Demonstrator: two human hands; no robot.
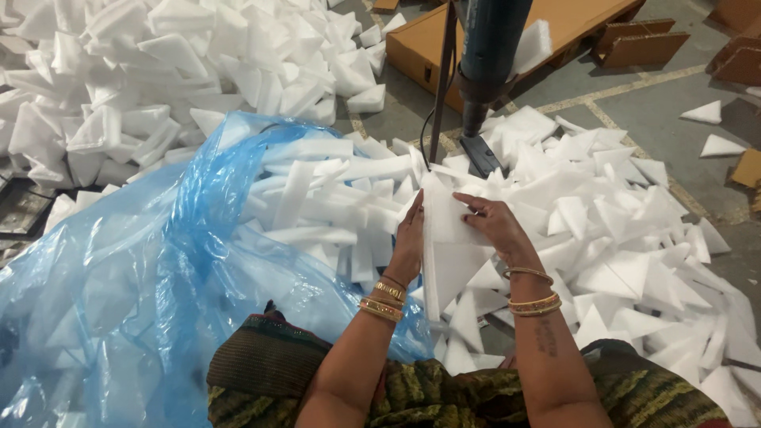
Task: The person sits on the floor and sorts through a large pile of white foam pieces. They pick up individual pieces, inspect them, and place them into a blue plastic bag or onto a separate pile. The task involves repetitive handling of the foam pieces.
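White foam triangles (634, 230) heap across the floor, more strips filling the blue plastic bag (158, 269) at left, its mouth lying open toward the lap. Both hands square a foam stack (445, 238) upright between them: left hand (411, 238) flat against its side, right hand (495, 226) with fingers clamped on the top edge.

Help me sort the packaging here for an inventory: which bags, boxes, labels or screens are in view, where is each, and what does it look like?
Plastic bag: left of the hands, big, crumpled, see-through blue, with white foam strips at its mouth.
Flat cardboard box: top centre on the floor, brown.
Cardboard pieces: top right, brown, folded.
Cardboard scrap: right edge, small, tan.
No labels, signs or screens can be made out.
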